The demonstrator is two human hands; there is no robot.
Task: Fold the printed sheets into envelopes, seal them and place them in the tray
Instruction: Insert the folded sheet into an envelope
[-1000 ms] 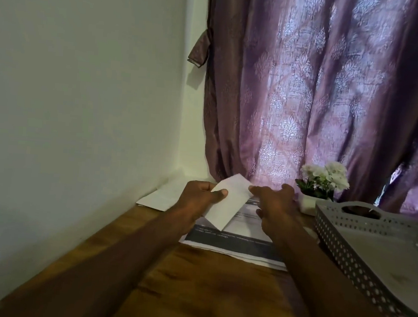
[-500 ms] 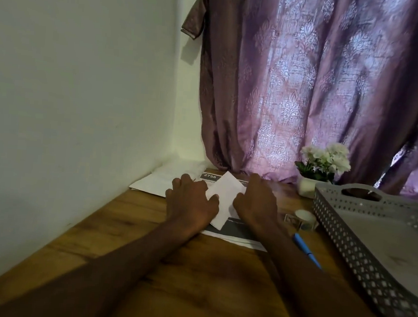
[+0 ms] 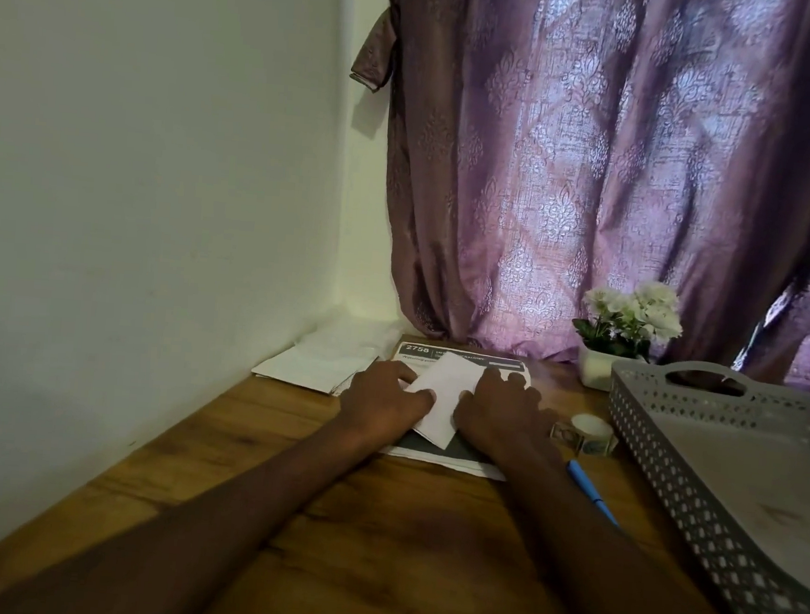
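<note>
Head camera looks forward-down, close over the table [image 3: 374, 546].

A plain pale wall [image 3: 138, 164] fills the left of the frame; a patterned purple curtain [image 3: 597, 176], backlit, hangs upper right behind the wooden table [image 3: 398, 548].

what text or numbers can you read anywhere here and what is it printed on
"2758": white digits in the dark header band of the printed sheet lying on the table under both hands.
The rest of that header band and the line below it: too blurred to read.
Tape roll: a pattern shows on its side, no legible words.
Folded white paper, tray, pen: no text visible.
</note>
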